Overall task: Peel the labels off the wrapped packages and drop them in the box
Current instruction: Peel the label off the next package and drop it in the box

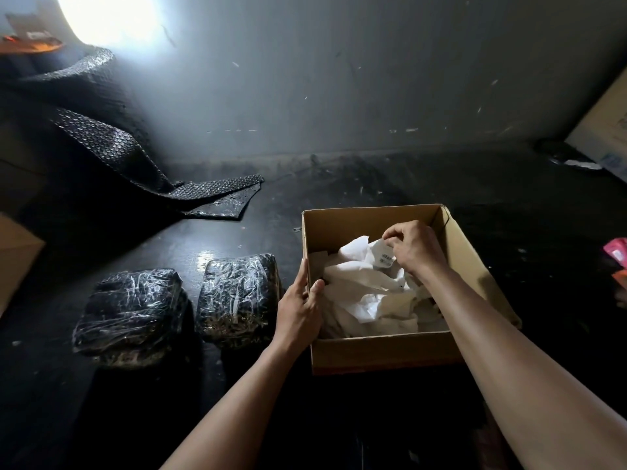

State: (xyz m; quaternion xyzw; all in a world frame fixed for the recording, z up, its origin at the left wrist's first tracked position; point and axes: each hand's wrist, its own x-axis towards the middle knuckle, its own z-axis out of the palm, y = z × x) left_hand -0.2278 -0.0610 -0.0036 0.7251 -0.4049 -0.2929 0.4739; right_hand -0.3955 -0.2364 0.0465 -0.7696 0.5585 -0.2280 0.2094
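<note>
The left grip (300, 310), nearest, clasps the cardboard box (380, 351) by its 9 o'clock wall, thumb inside and fingers outside. Black bubble wrap (112, 144) trails at 10 o'clock on the dark desk (509, 205). A first wrapped package (130, 313) and a second wrapped package (239, 298) lie side by side at the box's 9 o'clock. Crumpled white labels (369, 300) fill the box. Above them, toward 1 o'clock, the right grip (417, 247) pinches one printed label (385, 257).

1. Left hand (300, 307), lower centre of the frame, grips the box (369, 217) wall: thumb inside, fingers outside.
2. Right hand (415, 247), right of centre, knuckles up, fingers curled, pinches a white label (385, 256).
3. Both bare forearms rise from the bottom edge.
</note>
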